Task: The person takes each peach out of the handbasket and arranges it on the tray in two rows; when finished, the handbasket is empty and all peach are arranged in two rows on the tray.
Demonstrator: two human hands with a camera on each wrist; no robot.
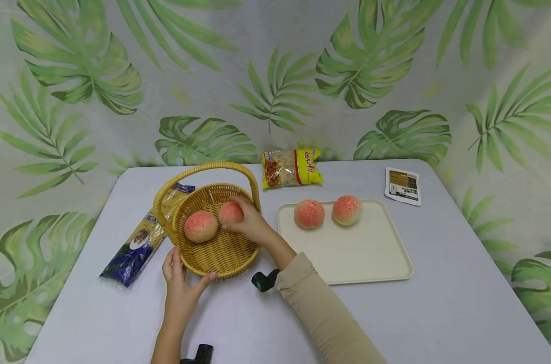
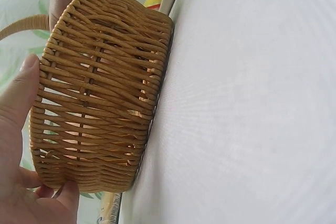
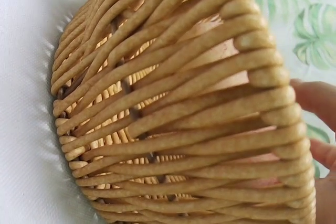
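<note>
A wicker basket (image 1: 221,258) with an arched handle stands on the table, left of the middle. My left hand (image 1: 181,288) holds its near left side; in the left wrist view the thumb (image 2: 22,85) lies at the rim and the fingertips (image 2: 68,198) at the side. Inside the basket, my right hand (image 1: 253,222) grips a pink peach (image 1: 230,213). Another peach (image 1: 200,226) lies left of it in the basket. In the right wrist view the woven wall (image 3: 199,98) hides most of the right hand.
Two more peaches (image 1: 309,214) (image 1: 347,210) sit on a cream tray (image 1: 348,258) to the right. A blue and gold pasta packet (image 1: 139,242) lies left of the basket, partly behind it. A yellow food bag (image 1: 291,168) and a white pouch (image 1: 403,186) lie toward the back.
</note>
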